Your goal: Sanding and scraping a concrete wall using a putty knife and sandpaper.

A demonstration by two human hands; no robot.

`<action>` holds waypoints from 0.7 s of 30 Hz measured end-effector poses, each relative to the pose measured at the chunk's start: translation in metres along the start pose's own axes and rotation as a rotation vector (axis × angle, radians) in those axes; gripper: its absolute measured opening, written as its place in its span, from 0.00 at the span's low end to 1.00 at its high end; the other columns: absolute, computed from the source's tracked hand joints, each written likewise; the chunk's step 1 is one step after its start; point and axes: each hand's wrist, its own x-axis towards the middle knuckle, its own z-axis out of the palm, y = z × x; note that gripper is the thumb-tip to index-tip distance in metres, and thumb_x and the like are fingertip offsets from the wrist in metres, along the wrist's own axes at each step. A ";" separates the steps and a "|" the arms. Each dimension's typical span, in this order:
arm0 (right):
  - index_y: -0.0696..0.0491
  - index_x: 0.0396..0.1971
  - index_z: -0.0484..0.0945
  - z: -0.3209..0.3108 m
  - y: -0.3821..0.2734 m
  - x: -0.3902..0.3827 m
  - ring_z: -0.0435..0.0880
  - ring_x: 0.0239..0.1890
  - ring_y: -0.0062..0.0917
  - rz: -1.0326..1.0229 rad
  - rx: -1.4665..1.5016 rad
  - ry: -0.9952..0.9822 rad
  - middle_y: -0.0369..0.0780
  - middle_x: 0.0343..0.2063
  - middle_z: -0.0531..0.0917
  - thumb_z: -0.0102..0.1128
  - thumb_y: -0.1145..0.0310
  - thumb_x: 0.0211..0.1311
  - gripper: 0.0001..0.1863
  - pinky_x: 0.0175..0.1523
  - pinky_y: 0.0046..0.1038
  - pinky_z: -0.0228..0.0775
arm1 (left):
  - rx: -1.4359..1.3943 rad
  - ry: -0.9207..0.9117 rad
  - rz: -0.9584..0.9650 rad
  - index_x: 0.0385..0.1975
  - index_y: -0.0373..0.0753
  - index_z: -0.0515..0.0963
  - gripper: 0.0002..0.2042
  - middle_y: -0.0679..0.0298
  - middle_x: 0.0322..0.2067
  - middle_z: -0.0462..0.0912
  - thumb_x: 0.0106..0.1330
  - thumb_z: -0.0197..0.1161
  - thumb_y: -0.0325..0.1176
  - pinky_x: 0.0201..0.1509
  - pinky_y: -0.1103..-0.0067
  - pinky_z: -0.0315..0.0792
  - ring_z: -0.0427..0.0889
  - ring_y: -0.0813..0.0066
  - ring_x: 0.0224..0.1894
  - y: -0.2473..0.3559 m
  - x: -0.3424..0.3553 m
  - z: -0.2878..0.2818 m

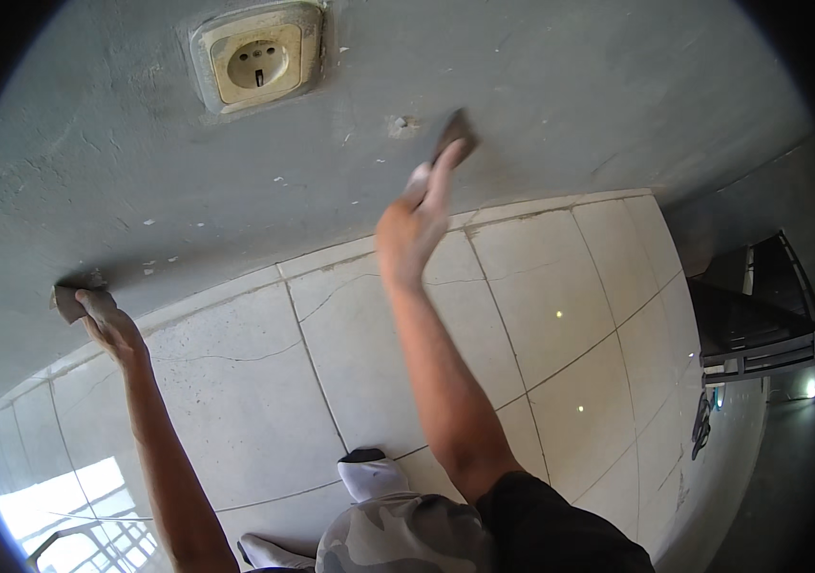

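The right hand is stretched up against the grey plastered wall, its fingers extended and pinched around a small dark piece of sandpaper, which sits at the fingertips and is pressed flat on the wall, just right of a small chipped spot in the plaster. The left hand reaches out far to the left, low on the same wall, its fingers curled closed over a second, greyish piece of sandpaper that pokes out on the hand's left side and touches the wall just above the line where the wall meets the floor. The two hands are well apart. A cream-coloured wall socket is set in the plaster above and between them, nearer the right hand. Below the wall lies a floor of large pale tiles, some cracked. At the bottom edge the person's camouflage-patterned trousers, dark sleeve and white sock show. A dark metal rack stands at the far right.
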 end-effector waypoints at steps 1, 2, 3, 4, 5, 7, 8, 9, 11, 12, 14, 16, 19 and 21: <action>0.58 0.73 0.51 -0.004 -0.004 0.022 0.80 0.49 0.35 0.079 0.114 0.009 0.54 0.56 0.77 0.40 0.71 0.77 0.28 0.59 0.29 0.68 | 0.010 0.004 0.010 0.58 0.27 0.67 0.37 0.57 0.44 0.74 0.72 0.47 0.63 0.55 0.74 0.63 0.68 0.69 0.44 0.007 0.001 -0.002; 0.58 0.73 0.51 -0.011 -0.004 0.036 0.80 0.49 0.35 0.084 0.109 0.003 0.54 0.56 0.77 0.40 0.71 0.77 0.28 0.59 0.29 0.68 | 0.032 0.011 0.006 0.57 0.27 0.68 0.36 0.59 0.43 0.73 0.72 0.47 0.62 0.55 0.75 0.63 0.68 0.70 0.44 0.012 -0.005 -0.001; 0.58 0.73 0.51 -0.018 -0.007 0.043 0.80 0.49 0.34 0.089 0.053 -0.009 0.54 0.56 0.77 0.40 0.72 0.76 0.28 0.59 0.28 0.68 | 0.063 0.015 0.003 0.56 0.28 0.68 0.35 0.61 0.42 0.73 0.73 0.48 0.61 0.56 0.76 0.62 0.68 0.72 0.44 0.016 -0.008 -0.007; 0.59 0.73 0.52 -0.017 -0.010 0.047 0.80 0.49 0.33 0.081 0.011 -0.015 0.54 0.56 0.77 0.40 0.73 0.75 0.28 0.59 0.28 0.68 | 0.065 0.019 0.010 0.56 0.28 0.68 0.35 0.61 0.42 0.73 0.73 0.48 0.61 0.56 0.76 0.62 0.68 0.72 0.44 0.010 -0.004 -0.015; 0.59 0.72 0.52 -0.020 -0.008 0.022 0.79 0.48 0.33 0.113 0.005 -0.094 0.55 0.56 0.76 0.40 0.75 0.74 0.28 0.59 0.28 0.67 | 0.050 -0.043 -0.024 0.57 0.28 0.67 0.36 0.60 0.44 0.73 0.72 0.48 0.62 0.58 0.76 0.61 0.68 0.72 0.46 -0.003 0.000 -0.028; 0.59 0.72 0.52 -0.011 -0.009 -0.013 0.79 0.45 0.33 0.082 -0.036 -0.157 0.54 0.53 0.78 0.40 0.75 0.74 0.28 0.57 0.28 0.69 | 0.023 -0.129 -0.055 0.60 0.29 0.65 0.38 0.59 0.47 0.72 0.71 0.47 0.64 0.61 0.75 0.59 0.67 0.70 0.50 -0.019 0.004 -0.030; 0.59 0.72 0.52 -0.010 -0.011 -0.023 0.79 0.41 0.32 0.076 -0.095 -0.224 0.52 0.50 0.80 0.40 0.75 0.74 0.28 0.55 0.28 0.71 | 0.020 -0.130 -0.056 0.60 0.29 0.65 0.38 0.59 0.47 0.72 0.71 0.47 0.64 0.61 0.75 0.59 0.67 0.70 0.50 -0.019 0.004 -0.026; 0.58 0.73 0.52 -0.014 -0.014 -0.010 0.81 0.46 0.35 0.068 -0.012 -0.174 0.51 0.52 0.80 0.40 0.75 0.74 0.28 0.56 0.28 0.71 | 0.010 -0.100 -0.028 0.55 0.31 0.68 0.34 0.62 0.43 0.72 0.72 0.49 0.62 0.57 0.77 0.61 0.67 0.73 0.46 -0.018 0.004 -0.021; 0.57 0.73 0.52 -0.033 -0.045 0.046 0.80 0.52 0.36 0.313 0.078 -0.189 0.52 0.54 0.78 0.40 0.75 0.74 0.29 0.58 0.28 0.71 | 0.029 -0.083 -0.015 0.50 0.33 0.71 0.30 0.65 0.40 0.73 0.73 0.50 0.60 0.53 0.79 0.63 0.68 0.76 0.43 -0.011 -0.007 -0.027; 0.57 0.73 0.52 -0.034 -0.055 0.067 0.79 0.58 0.37 0.525 0.178 -0.175 0.52 0.57 0.77 0.40 0.75 0.74 0.29 0.60 0.29 0.70 | 0.041 -0.074 -0.018 0.49 0.33 0.71 0.29 0.66 0.39 0.72 0.73 0.50 0.59 0.52 0.80 0.63 0.67 0.77 0.42 -0.004 -0.007 -0.022; 0.57 0.73 0.51 -0.030 -0.031 0.045 0.71 0.66 0.40 0.411 0.185 -0.093 0.55 0.63 0.71 0.41 0.75 0.74 0.29 0.64 0.29 0.66 | 0.043 -0.072 -0.023 0.49 0.34 0.71 0.27 0.66 0.38 0.71 0.74 0.50 0.58 0.51 0.80 0.62 0.67 0.78 0.42 -0.008 -0.004 -0.021; 0.57 0.73 0.51 -0.012 -0.018 -0.001 0.75 0.62 0.39 -0.013 0.013 -0.100 0.54 0.60 0.75 0.42 0.74 0.74 0.29 0.60 0.28 0.68 | 0.000 -0.159 -0.050 0.59 0.29 0.66 0.35 0.59 0.47 0.71 0.73 0.47 0.61 0.59 0.77 0.60 0.67 0.70 0.49 -0.029 0.007 -0.034; 0.55 0.73 0.51 -0.028 -0.028 -0.012 0.70 0.66 0.40 0.260 0.022 -0.366 0.55 0.63 0.71 0.43 0.74 0.74 0.30 0.64 0.30 0.65 | 0.031 -0.142 -0.058 0.59 0.29 0.67 0.35 0.59 0.48 0.71 0.73 0.46 0.61 0.60 0.77 0.59 0.66 0.70 0.49 -0.009 -0.003 -0.022; 0.53 0.74 0.52 -0.032 -0.006 0.027 0.84 0.49 0.35 -0.100 -0.068 -0.091 0.52 0.51 0.81 0.44 0.74 0.74 0.30 0.49 0.28 0.75 | 0.047 -0.161 -0.067 0.59 0.28 0.67 0.35 0.60 0.47 0.71 0.73 0.46 0.61 0.60 0.76 0.59 0.66 0.70 0.49 -0.011 -0.009 -0.020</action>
